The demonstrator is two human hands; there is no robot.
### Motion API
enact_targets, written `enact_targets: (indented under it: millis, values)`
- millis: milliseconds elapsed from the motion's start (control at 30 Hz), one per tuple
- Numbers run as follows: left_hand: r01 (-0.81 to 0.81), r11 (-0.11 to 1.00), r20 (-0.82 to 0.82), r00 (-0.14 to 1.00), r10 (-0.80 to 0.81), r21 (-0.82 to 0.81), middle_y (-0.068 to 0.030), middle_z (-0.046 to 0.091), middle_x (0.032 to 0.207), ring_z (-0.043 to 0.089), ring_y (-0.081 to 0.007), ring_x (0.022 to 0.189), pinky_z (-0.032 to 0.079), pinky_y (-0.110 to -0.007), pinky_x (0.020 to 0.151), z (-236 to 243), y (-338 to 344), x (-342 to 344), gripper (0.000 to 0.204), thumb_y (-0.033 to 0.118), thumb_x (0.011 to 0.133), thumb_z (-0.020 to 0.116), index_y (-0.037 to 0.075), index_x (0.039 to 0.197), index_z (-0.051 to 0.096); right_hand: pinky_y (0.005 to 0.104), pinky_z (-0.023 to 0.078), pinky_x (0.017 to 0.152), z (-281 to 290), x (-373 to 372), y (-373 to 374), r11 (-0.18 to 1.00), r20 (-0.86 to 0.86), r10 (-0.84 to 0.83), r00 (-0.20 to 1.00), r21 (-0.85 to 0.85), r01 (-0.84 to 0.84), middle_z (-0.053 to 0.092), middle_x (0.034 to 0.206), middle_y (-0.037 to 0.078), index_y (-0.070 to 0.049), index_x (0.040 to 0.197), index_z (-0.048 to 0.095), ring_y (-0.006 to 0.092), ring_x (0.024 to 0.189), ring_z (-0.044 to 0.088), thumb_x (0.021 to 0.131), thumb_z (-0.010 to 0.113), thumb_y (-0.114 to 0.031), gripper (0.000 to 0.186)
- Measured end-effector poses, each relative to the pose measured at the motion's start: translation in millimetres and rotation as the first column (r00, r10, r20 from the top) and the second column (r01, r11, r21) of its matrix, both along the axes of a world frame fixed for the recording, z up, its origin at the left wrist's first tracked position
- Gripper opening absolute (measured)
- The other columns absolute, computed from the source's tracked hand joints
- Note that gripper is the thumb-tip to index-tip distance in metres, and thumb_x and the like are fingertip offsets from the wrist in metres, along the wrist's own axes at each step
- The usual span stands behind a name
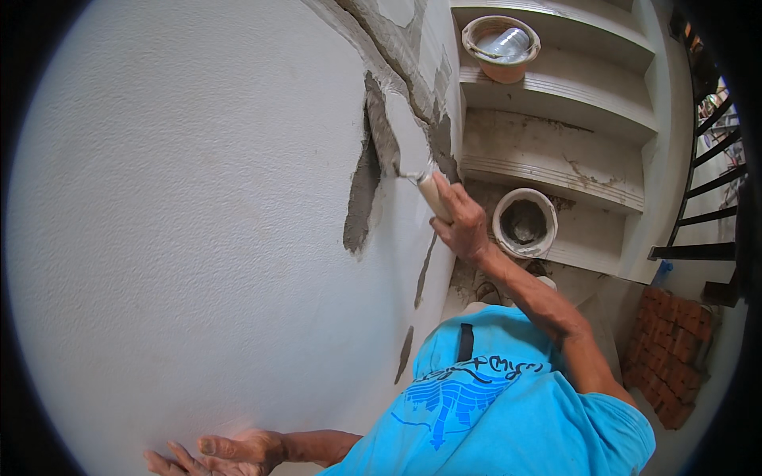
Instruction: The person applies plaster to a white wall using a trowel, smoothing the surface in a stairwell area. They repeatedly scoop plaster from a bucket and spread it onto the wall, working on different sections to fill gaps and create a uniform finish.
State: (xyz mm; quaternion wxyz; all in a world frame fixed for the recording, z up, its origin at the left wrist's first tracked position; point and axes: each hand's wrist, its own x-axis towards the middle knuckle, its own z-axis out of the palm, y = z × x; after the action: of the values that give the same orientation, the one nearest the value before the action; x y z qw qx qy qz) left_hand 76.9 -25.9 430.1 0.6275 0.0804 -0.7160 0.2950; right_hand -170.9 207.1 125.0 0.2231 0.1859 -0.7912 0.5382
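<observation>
My right hand (464, 222) is closed around the pale handle of a trowel (433, 197). The trowel's blade, partly blurred, lies against the white textured wall (206, 182), over a strip of wet grey mortar (364, 186). More grey mortar and a long groove (389, 59) run up the wall beyond the blade. At the lower left my left hand (234, 454) has its fingers stretched out beside the wall, holding nothing. Whether its palm touches the wall, I cannot tell. Right of my right hand stands a round bucket (546, 238) with grey mortar inside.
White stairs (548, 143) rise on the right. A second bucket (506, 70) on a higher step holds a clear plastic container (510, 43). A black railing (714, 198) borders the stairs. Red bricks (669, 357) are stacked at the lower right.
</observation>
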Motion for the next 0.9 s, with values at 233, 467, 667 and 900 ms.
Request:
enact_targets:
  millis: [233, 467, 667, 900]
  values:
    - [0.148, 0.987, 0.096, 0.985, -0.142, -0.059, -0.0346, 0.044, 0.145, 0.035, -0.0473, 0.144, 0.026, -0.073, 0.113, 6, 12, -12, 0.048, 0.038, 0.1, 0.06, -0.005, 0.12, 0.062, 0.0393, 0.057, 0.071, -14, 28, 9, 0.997, -0.005, 0.055, 0.998, -0.062, -0.056, 0.064, 0.099, 0.013, -0.009, 0.143, 0.054, 0.0317, 0.083, 0.067, 0.063, 0.073, 0.002, 0.083]
    - [0.177, 0.976, 0.146, 0.977, -0.157, -0.131, -0.0276, 0.054, 0.139, 0.048, -0.0412, 0.137, 0.029, -0.072, 0.114, 5, 14, -11, 0.022, 0.016, 0.099, 0.061, -0.001, 0.112, 0.066, 0.0394, 0.057, 0.071, -2, 12, 2, 0.998, -0.004, 0.029, 1.0, -0.058, -0.03, 0.064, 0.098, 0.014, -0.007, 0.143, 0.054, 0.0321, 0.08, 0.067, 0.063, 0.073, 0.003, 0.083]
    - [0.183, 0.962, 0.187, 0.971, -0.146, -0.201, -0.0248, 0.059, 0.136, 0.058, -0.0373, 0.129, 0.034, -0.071, 0.112, 8, 12, -7, 0.011, 0.004, 0.099, 0.061, 0.002, 0.107, 0.068, 0.0384, 0.057, 0.069, -17, 50, 3, 0.995, -0.024, 0.095, 0.995, -0.025, -0.096, 0.064, 0.096, 0.013, -0.008, 0.142, 0.054, 0.0307, 0.079, 0.067, 0.062, 0.072, 0.004, 0.084]
    - [0.228, 0.957, 0.178, 0.964, -0.196, -0.181, -0.0253, 0.059, 0.136, 0.06, -0.0373, 0.128, 0.033, -0.072, 0.112, 7, 12, -8, 0.01, 0.003, 0.099, 0.06, 0.002, 0.103, 0.069, 0.042, 0.056, 0.075, -22, 31, 10, 0.996, 0.069, 0.012, 0.998, -0.085, -0.006, 0.064, 0.1, 0.016, -0.009, 0.143, 0.053, 0.034, 0.084, 0.067, 0.063, 0.074, 0.002, 0.082]
